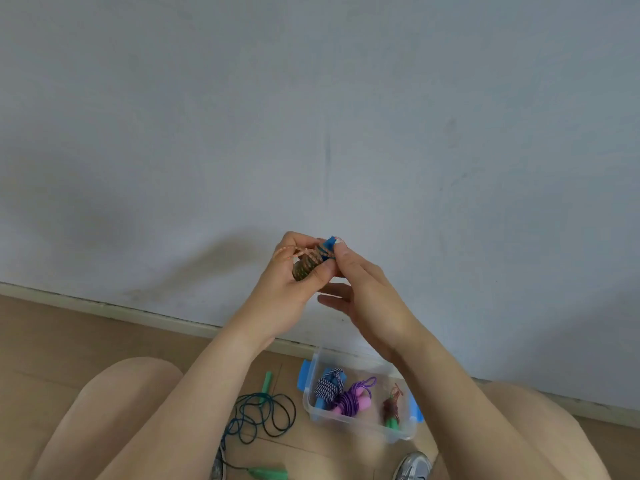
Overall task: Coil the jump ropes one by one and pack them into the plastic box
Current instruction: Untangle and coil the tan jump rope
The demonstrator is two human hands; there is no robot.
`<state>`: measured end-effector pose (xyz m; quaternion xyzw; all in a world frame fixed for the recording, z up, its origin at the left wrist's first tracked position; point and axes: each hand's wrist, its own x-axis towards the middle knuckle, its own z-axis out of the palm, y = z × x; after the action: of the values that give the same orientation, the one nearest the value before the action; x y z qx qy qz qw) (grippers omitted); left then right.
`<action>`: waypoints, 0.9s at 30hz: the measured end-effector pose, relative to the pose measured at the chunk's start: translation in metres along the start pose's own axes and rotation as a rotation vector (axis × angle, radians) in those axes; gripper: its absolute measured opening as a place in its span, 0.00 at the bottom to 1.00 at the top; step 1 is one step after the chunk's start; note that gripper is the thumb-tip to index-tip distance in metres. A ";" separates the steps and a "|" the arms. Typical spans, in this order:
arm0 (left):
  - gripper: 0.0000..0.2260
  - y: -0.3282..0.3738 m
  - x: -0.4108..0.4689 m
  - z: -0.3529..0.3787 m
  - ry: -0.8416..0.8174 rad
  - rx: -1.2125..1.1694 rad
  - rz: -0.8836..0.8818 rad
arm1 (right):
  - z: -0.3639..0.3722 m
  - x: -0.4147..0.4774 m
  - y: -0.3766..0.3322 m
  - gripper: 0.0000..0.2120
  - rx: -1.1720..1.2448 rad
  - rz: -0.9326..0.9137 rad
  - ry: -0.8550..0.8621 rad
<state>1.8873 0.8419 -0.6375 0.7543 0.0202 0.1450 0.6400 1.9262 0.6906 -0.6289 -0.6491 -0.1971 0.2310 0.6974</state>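
Both hands (325, 282) around coiled rope (310, 263)

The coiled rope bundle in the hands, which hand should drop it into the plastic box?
Probably the left hand: it grips the rope bundle, while the right hand only pinches its blue end. Plastic box sits below.

Loose rope (258, 415) left of box (401, 434) holding coils (346, 398).

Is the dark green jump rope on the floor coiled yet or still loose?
Still loose. The dark green jump rope sprawls in open loops on the floor left of the plastic box, its green handles lying apart, outside the box.
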 end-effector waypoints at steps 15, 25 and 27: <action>0.16 0.001 0.006 0.003 0.154 -0.160 -0.207 | 0.013 0.003 0.012 0.18 -0.323 -0.271 0.046; 0.07 0.005 0.008 -0.007 0.314 -0.498 -0.349 | 0.011 0.007 0.023 0.19 -0.505 -0.253 0.155; 0.09 0.011 0.009 -0.011 0.224 -0.645 -0.417 | 0.009 0.009 0.025 0.18 -0.529 -0.240 0.189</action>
<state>1.8912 0.8527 -0.6238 0.4738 0.1962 0.0923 0.8536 1.9270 0.7048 -0.6531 -0.7989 -0.2599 0.0264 0.5418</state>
